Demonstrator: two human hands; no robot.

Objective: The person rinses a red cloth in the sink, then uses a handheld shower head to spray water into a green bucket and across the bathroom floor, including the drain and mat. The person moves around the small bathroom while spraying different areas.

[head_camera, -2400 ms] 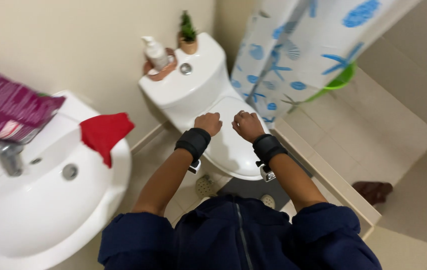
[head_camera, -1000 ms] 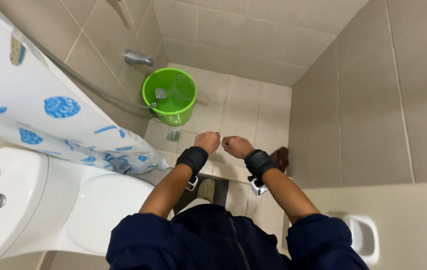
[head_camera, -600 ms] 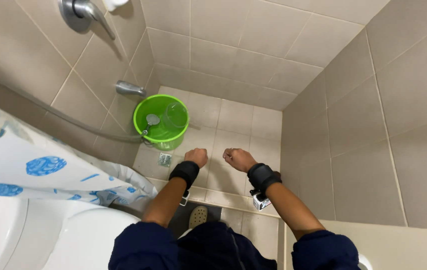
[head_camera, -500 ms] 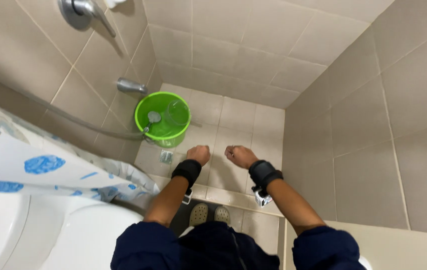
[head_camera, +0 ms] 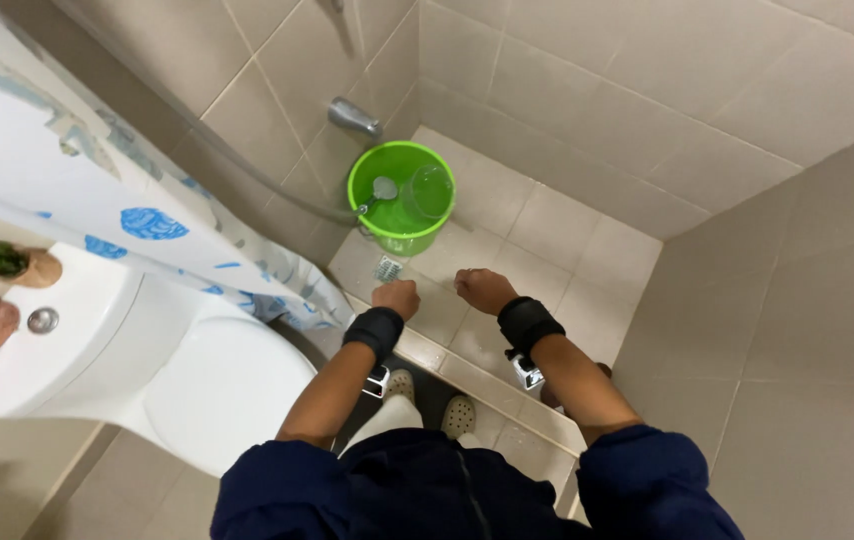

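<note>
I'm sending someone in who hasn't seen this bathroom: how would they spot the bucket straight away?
Look into the tiled shower area past the shower curtain, at the far corner of the floor below the metal spout. The bucket stands there, ahead of both closed hands. It is round and bright green, the only vivid thing among beige tiles, with a clear scoop inside.
</note>
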